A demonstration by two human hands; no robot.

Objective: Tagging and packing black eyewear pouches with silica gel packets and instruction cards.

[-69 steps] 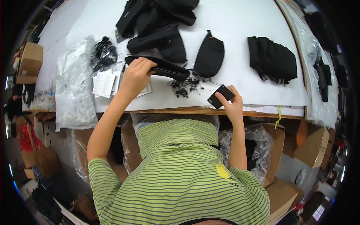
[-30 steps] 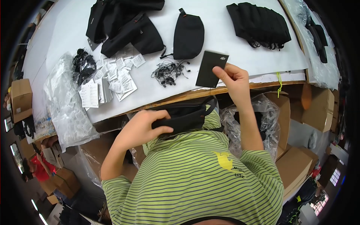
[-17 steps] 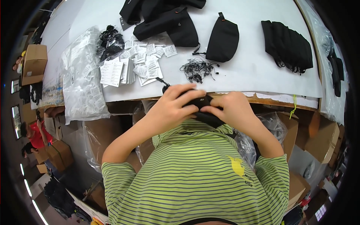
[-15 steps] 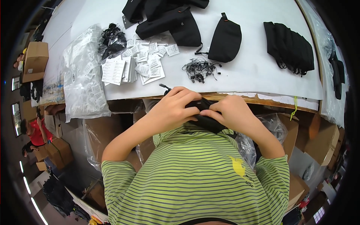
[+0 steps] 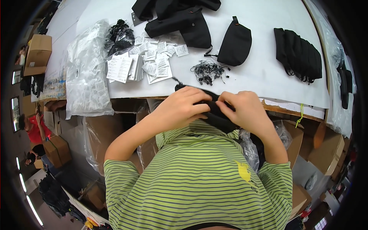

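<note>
I had both hands pulled in close to my chest, just below the near edge of the white-covered worktable [image 5: 268, 73], with the soft black fabric pouch [image 5: 216, 115] gripped between them. My left hand [image 5: 180, 109] was curled over the pouch's left end, fingers folded down onto the cloth, and my right hand [image 5: 247, 111] pinched its upper edge, thumb and fingertips pressed together on the fabric; whether anything lay inside that pinch I could not tell. About two seconds earlier my left hand had been out on the table on a long black bag and my right had held a small dark flat card; a second ago the card was still raised in my right hand while the left brought the pouch down to my lap. By now the card was no longer in sight, and both hands had closed on the pouch, so I judged it had gone inside or behind the cloth and that I was working at the opening. Everything else lay well apart from my hands: the loose heap of small black cord fasteners [image 5: 207, 72], the scatter of white paper sachets and slips [image 5: 149, 61], the oval black waist bag [image 5: 234, 46], the row of folded black bags [image 5: 299, 53] to the right, and the crumpled clear plastic sacks [image 5: 86, 73] at the left.
</note>
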